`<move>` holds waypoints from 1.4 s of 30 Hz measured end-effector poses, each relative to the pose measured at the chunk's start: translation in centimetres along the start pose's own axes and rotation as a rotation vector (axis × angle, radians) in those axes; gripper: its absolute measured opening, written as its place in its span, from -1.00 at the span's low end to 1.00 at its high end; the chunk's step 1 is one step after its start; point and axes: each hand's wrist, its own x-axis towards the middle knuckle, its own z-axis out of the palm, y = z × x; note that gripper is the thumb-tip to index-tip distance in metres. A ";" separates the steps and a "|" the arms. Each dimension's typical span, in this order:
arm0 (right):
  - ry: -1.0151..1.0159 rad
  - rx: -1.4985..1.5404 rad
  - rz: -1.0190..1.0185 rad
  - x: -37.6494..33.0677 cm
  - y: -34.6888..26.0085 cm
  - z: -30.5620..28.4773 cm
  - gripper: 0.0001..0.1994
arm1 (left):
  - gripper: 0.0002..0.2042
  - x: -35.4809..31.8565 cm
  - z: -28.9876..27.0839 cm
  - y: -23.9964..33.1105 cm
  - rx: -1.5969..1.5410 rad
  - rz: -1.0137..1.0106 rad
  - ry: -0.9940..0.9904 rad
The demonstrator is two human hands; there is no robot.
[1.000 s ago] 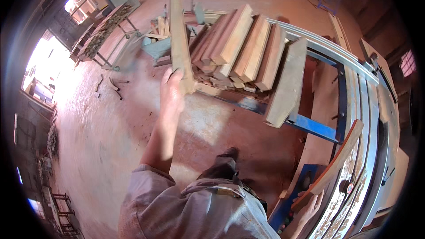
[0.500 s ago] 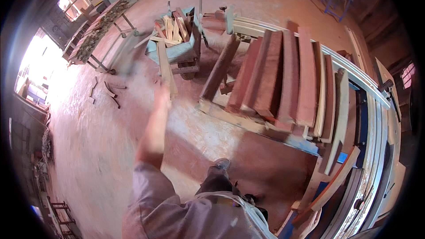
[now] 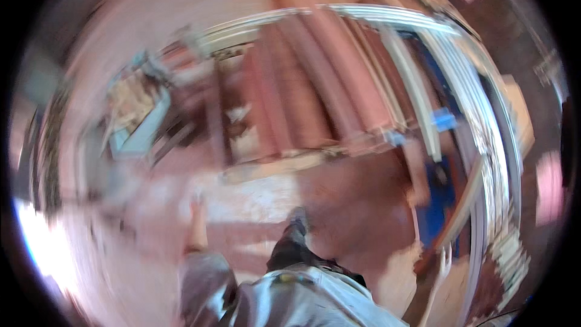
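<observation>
My left hand (image 3: 196,200) hangs low over the floor, left of my foot. It is smeared by motion, its fingers cannot be made out, and no wooden strip shows in it. At the lower right my right hand (image 3: 445,261) grips the lower end of a curved wooden piece (image 3: 463,209), which slants upward beside the bench. Several reddish-brown planks (image 3: 296,88) lie side by side ahead of me, on a pale wooden beam (image 3: 272,168).
A cart with a light blue lining (image 3: 142,126) holds wood offcuts (image 3: 130,100) at the left. Long metal rails (image 3: 493,124) run along the right side. My shoe (image 3: 296,215) is on the dusty floor. Bright daylight enters at the lower left.
My view has swung to the right and blurred. The light wooden strip at my left hand by the cart no longer shows there; that hand is lower now. My right hand still holds the curved piece.
</observation>
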 end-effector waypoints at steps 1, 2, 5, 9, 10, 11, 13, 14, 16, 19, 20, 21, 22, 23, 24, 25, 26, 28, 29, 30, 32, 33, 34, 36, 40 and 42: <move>0.050 0.011 0.027 -1.9 -0.6 -1.1 -0.61 | -0.53 -4.8 3.5 4.5 -0.265 -0.104 -0.297; 0.064 0.051 0.009 -3.6 -1.0 -2.6 -0.63 | -0.56 -10.5 5.2 7.8 -0.407 -0.220 -0.566; 0.114 0.072 -0.146 -6.4 -1.8 -4.4 -0.52 | -0.64 -23.5 4.6 10.6 -0.397 -0.267 -1.025; 0.110 0.088 -0.112 -13.2 4.1 -13.9 -0.63 | -0.72 -26.7 3.3 13.5 -0.168 0.013 -1.289; 0.176 0.006 0.017 -15.8 6.6 -16.5 -0.69 | -0.73 -25.3 3.4 14.8 -0.117 0.101 -1.291; 0.202 0.110 0.114 -18.7 7.3 -18.0 -0.73 | -0.73 -23.5 3.2 16.2 -0.082 0.179 -1.264; 0.272 0.175 0.155 -24.7 12.5 -21.5 -0.74 | -0.73 -19.3 3.5 21.1 -0.033 0.306 -1.213; 0.306 0.279 0.125 -27.5 15.2 -24.2 -0.75 | -0.72 -18.5 3.2 23.8 -0.023 0.333 -1.183; 0.344 0.464 0.191 -35.3 17.7 -28.3 -0.75 | -0.74 -17.1 -0.4 26.4 -0.011 0.200 -1.122; 0.481 0.647 0.157 -43.0 16.3 -33.1 -0.72 | -0.74 -22.3 -0.3 33.3 0.037 0.313 -1.015; 0.543 0.674 0.108 -45.5 17.1 -33.4 -0.72 | -0.76 -24.6 0.0 34.4 0.054 0.251 -1.065; 0.594 0.685 0.047 -47.5 16.3 -35.5 -0.72 | -0.77 -29.3 0.0 36.5 0.044 0.356 -1.114; 0.638 0.739 -0.021 -50.0 15.9 -37.2 -0.70 | -0.80 -33.5 0.5 37.3 0.077 0.361 -1.247; 0.732 0.742 -0.045 -52.2 15.9 -38.1 -0.69 | -0.84 -36.9 1.4 38.1 0.123 0.365 -1.386; 0.827 0.749 -0.074 -54.1 16.1 -39.2 -0.69 | -0.87 -40.3 3.2 38.6 0.176 0.606 -1.557; 0.922 0.746 -0.096 -55.7 16.4 -40.0 -0.68 | -0.89 -44.8 4.2 38.7 0.225 0.672 -1.627; 0.962 0.677 -0.126 -57.2 18.2 -40.8 -0.64 | -0.91 -49.1 5.0 39.0 0.276 0.742 -1.695; 1.227 0.450 -0.045 -57.9 28.4 -42.8 -0.53 | -0.92 -61.3 3.0 38.4 0.407 0.701 -1.697; 1.321 0.352 0.001 -59.2 31.5 -45.2 -0.47 | -0.92 -64.9 3.5 38.6 0.471 0.769 -1.715; 1.340 0.509 0.049 -60.5 31.3 -47.1 -0.49 | -0.92 -68.3 3.6 39.4 0.515 0.825 -1.723; 1.370 0.819 0.150 -64.2 30.3 -49.3 -0.51 | -0.92 -74.2 5.0 40.7 0.597 0.912 -1.719; 1.438 0.841 0.155 -65.4 31.0 -50.4 -0.52 | -0.92 -76.9 5.8 41.4 0.623 0.940 -1.713; 1.528 0.864 0.161 -65.6 31.9 -49.7 -0.53 | -0.92 -79.1 7.8 42.6 0.664 0.972 -1.705; 1.645 0.877 0.181 -68.7 32.5 -52.6 -0.57 | -0.92 -85.1 10.3 43.8 0.724 1.009 -1.667; 1.846 0.916 0.130 -75.3 32.3 -58.9 -0.64 | -0.90 -99.6 13.4 45.1 0.832 1.083 -1.631; 1.970 0.849 0.022 -78.5 30.6 -61.6 -0.69 | -0.89 -108.0 14.5 45.1 0.860 1.123 -1.684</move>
